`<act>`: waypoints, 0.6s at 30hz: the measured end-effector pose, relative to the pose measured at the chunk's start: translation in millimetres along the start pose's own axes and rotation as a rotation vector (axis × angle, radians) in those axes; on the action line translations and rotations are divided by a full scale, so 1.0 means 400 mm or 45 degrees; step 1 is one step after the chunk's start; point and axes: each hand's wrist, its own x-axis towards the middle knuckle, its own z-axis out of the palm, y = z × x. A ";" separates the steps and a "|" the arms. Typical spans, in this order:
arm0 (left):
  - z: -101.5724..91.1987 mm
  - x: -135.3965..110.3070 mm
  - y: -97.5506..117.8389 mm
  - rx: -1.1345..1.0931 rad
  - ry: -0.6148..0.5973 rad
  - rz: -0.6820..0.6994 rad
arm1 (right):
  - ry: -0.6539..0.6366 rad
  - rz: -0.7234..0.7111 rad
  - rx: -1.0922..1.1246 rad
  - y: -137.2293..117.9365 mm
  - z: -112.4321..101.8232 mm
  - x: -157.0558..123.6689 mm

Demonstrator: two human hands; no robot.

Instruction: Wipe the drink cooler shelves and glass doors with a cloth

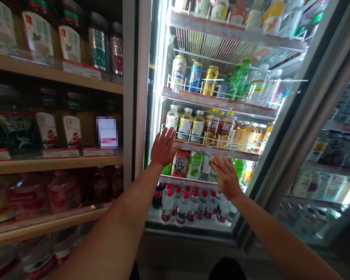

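Observation:
My left hand (163, 147) reaches forward with its fingers stretched out and spread, in front of the left part of the lit drinks cooler. Behind its fingertips stand pale-labelled tea bottles (185, 124); below it are a red-and-white drink package (181, 162) and a green one (195, 165). My right hand (226, 177) is held flat, fingers extended to the left, in front of the clear bottles (205, 167) on the lower shelf. A pale patch shows at its fingertips; I cannot tell whether it is glare. Whether a glass pane lies under the palms is unclear.
Red-capped water bottles (186, 206) fill the cooler's bottom. Cans (195, 77) and green bottles (242, 77) stand higher up. At left is a wooden shelf (55, 165) of bottles. A metal door frame (291, 155) slants along the right, with another cooler beyond.

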 end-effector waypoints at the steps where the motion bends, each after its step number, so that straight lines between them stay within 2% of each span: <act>1: 0.000 0.000 0.000 0.003 0.004 0.002 | 0.075 0.050 -0.009 -0.003 0.003 0.021; 3: 0.000 -0.001 0.000 0.013 0.012 0.009 | 0.171 0.116 -0.015 -0.017 0.012 0.053; 4: 0.000 -0.001 0.000 0.019 0.011 0.012 | 0.162 0.107 -0.009 -0.030 0.019 0.062; 9: -0.001 -0.002 -0.001 0.018 -0.014 0.006 | -0.105 -0.186 0.064 -0.108 0.048 0.085; 15: -0.002 -0.002 -0.001 0.056 0.036 0.034 | 0.084 0.009 -0.010 -0.145 0.078 0.158; 18: 0.000 -0.002 -0.002 0.054 0.049 0.056 | 0.035 -0.170 0.000 -0.176 0.103 0.143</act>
